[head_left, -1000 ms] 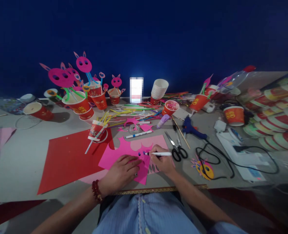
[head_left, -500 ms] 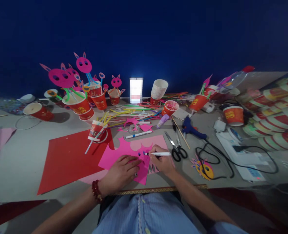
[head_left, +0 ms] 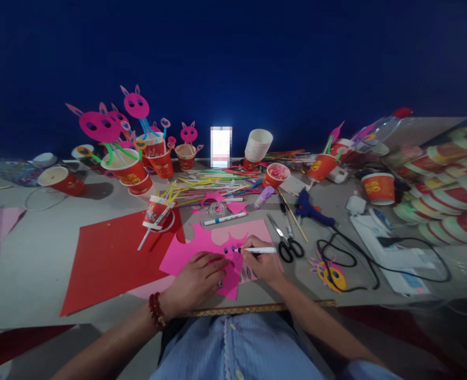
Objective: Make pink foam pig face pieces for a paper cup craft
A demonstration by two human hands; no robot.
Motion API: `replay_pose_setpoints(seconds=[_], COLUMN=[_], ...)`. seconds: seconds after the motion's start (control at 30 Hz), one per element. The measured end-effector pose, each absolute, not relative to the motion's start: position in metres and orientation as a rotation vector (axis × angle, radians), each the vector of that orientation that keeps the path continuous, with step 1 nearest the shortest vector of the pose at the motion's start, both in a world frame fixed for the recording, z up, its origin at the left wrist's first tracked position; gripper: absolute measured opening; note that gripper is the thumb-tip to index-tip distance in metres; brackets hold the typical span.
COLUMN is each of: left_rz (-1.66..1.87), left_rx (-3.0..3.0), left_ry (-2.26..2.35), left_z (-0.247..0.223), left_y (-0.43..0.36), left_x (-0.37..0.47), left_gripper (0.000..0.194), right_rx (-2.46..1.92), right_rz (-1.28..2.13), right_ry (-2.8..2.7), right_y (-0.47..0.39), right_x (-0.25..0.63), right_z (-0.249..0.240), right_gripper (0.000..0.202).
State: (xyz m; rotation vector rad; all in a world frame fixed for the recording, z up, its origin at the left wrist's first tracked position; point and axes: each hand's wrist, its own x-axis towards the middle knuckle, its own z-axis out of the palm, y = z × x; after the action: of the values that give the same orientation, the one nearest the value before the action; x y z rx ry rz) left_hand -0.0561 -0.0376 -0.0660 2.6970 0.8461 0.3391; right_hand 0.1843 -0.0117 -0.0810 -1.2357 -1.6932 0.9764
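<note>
A hot-pink sheet of thin craft paper or foam with scalloped cut-outs along its far side (head_left: 197,247) lies at the middle of the grey worktop (head_left: 27,274), near its front edge. Two small dark-blue spots show on it close to the tip of a slim white marker with a black collar (head_left: 265,250). The grip of the right hand (head_left: 261,264) is clamped on this marker, which points toward the left edge; the tip is too small to tell whether it touches the sheet. The left hand (head_left: 196,279) lies palm down on the same sheet, its grip loose and its fingers slightly spread. A pale pink sheet (head_left: 257,228) lies partly beneath the hot-pink one.

Toward the left edge is a large red rectangular sheet (head_left: 114,258), with a printed paper cup holding yellow straws (head_left: 156,211) at its far side. Just beyond the pale sheet lies a white marker with a blue band (head_left: 226,218). Black-handled metal scissors (head_left: 282,235) rest right of the right hand, and a dark-blue glue gun (head_left: 305,205) lies farther right. Near the back edge are a heap of coloured straws (head_left: 217,184) and a tilted stack of white paper cups (head_left: 259,145).
</note>
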Motion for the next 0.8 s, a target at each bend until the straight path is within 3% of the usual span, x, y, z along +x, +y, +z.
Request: replay_pose_setpoints(seconds=[0.8], left_rz=[0.378], left_rx=[2.706], left_ry=[0.86], left_z=[-0.0701], left_y=[-0.038], left_x=[-0.0561], left_gripper=[0.022], right_rx=[-1.239], right_rz=[0.938], right_ry=[-1.712], right_y=[-0.0111], right_x=[0.1847], right_z=[-0.0826], right_gripper=[0.018])
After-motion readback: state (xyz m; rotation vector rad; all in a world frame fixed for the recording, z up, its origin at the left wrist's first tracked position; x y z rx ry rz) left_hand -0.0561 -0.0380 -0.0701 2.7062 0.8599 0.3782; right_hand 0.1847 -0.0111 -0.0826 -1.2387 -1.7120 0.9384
